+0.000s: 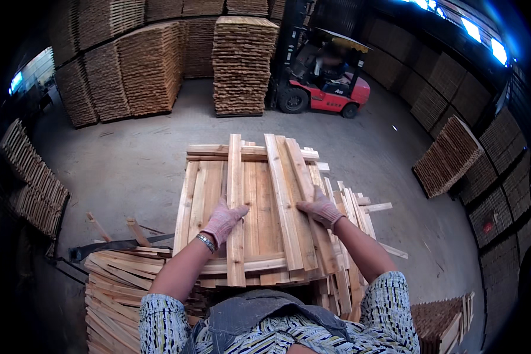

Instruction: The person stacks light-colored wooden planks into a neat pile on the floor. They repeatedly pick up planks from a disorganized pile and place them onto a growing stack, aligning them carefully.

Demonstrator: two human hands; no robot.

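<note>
A stack of pale boards (pixel 256 206) lies in front of me, with several narrower slats resting on top. My left hand (pixel 223 219), in a pinkish work glove, grips a long wooden slat (pixel 235 177), its thumb across the upper face. My right hand (pixel 321 209), gloved as well, is closed on the rightmost long wooden board (pixel 301 168), which slants across the stack. Fingers of both hands are partly hidden at the board edges. Between my hands another board (pixel 282 200) lies untouched by the left hand. Crosswise slats (pixel 251 151) run under these along the far end.
Loose slats (pixel 115 295) are heaped at the lower left; more slats (pixel 354 218) lie right of the stack. A red forklift (pixel 330 97) with a person aboard stands beyond, beside a tall lumber pile (pixel 245 65). Further lumber piles (pixel 448 156) line both sides.
</note>
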